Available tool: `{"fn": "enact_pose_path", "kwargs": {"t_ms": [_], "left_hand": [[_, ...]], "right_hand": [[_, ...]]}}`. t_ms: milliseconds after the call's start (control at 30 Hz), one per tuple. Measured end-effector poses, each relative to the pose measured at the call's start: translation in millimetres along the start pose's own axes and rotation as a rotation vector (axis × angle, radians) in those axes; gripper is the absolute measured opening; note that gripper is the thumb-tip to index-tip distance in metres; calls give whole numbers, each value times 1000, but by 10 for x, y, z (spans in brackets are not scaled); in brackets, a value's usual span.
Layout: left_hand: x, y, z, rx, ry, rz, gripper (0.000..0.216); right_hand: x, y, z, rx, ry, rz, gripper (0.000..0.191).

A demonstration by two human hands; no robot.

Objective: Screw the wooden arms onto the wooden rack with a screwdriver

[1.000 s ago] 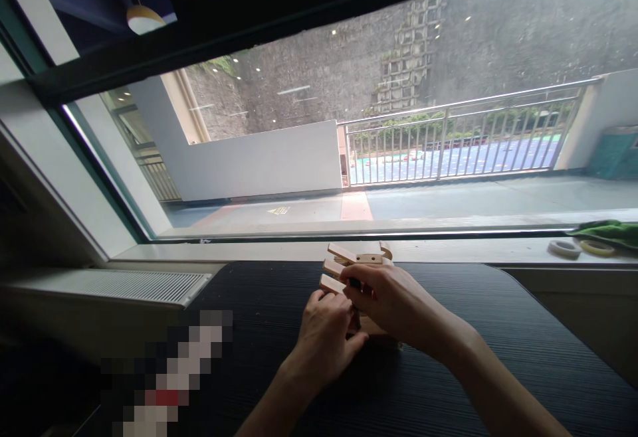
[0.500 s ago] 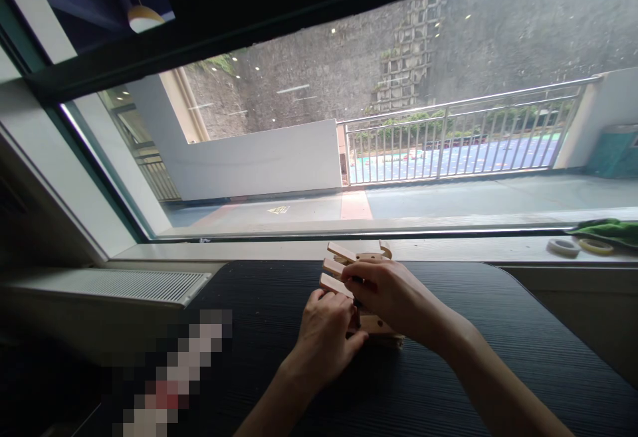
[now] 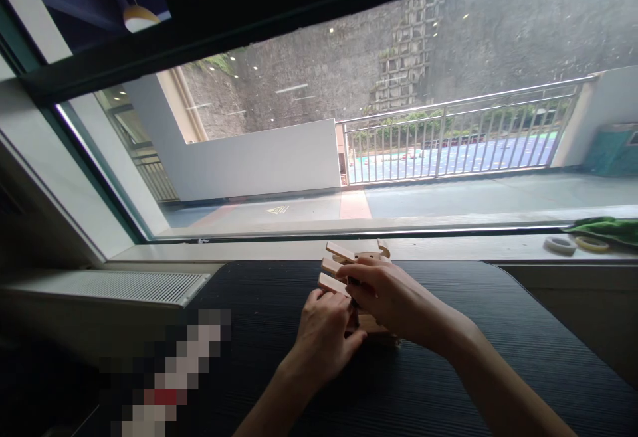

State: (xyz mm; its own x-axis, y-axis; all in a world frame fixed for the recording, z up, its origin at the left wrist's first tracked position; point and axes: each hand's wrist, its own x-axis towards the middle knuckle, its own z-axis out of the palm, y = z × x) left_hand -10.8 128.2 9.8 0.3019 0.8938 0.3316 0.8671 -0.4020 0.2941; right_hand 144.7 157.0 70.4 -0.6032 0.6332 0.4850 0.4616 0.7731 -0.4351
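Note:
On the dark table stands a small wooden construction (image 3: 333,283) made of pale pieces, with several flat slats sticking out to the left and a curved piece at the back. My left hand (image 3: 326,331) is closed around its near left side, thumb toward the front. Over the top reaches my right hand (image 3: 386,291), its fingers bent and pinched close to the left fingertips. Something dark shows between the right fingertips, too small to name. Both hands cover much of the middle of the construction.
The black table (image 3: 259,344) ends at a white window sill (image 3: 259,251). Two tape rolls (image 3: 559,246) and a green cloth (image 3: 605,228) lie on the sill at right. A white radiator cover (image 3: 109,284) stands left of the table. A pixelated patch covers the lower left.
My right hand has shifted slightly down over the near part of the construction, covering more of it. My left hand keeps its hold. The view has moved very little.

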Motion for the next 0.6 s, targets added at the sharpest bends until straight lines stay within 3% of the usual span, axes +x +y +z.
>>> {"fn": "enact_pose_path", "kwargs": {"t_ms": [133, 433, 600], "left_hand": [[-6, 8, -3, -6, 10, -9, 19], [-4, -7, 7, -3, 1, -4, 19], [-7, 17, -11, 23, -7, -3, 17]], "right_hand": [[6, 11, -4, -28, -1, 29, 19], [-24, -101, -75, -33, -57, -7, 25], [4, -8, -32, -51, -8, 5, 21]]}}
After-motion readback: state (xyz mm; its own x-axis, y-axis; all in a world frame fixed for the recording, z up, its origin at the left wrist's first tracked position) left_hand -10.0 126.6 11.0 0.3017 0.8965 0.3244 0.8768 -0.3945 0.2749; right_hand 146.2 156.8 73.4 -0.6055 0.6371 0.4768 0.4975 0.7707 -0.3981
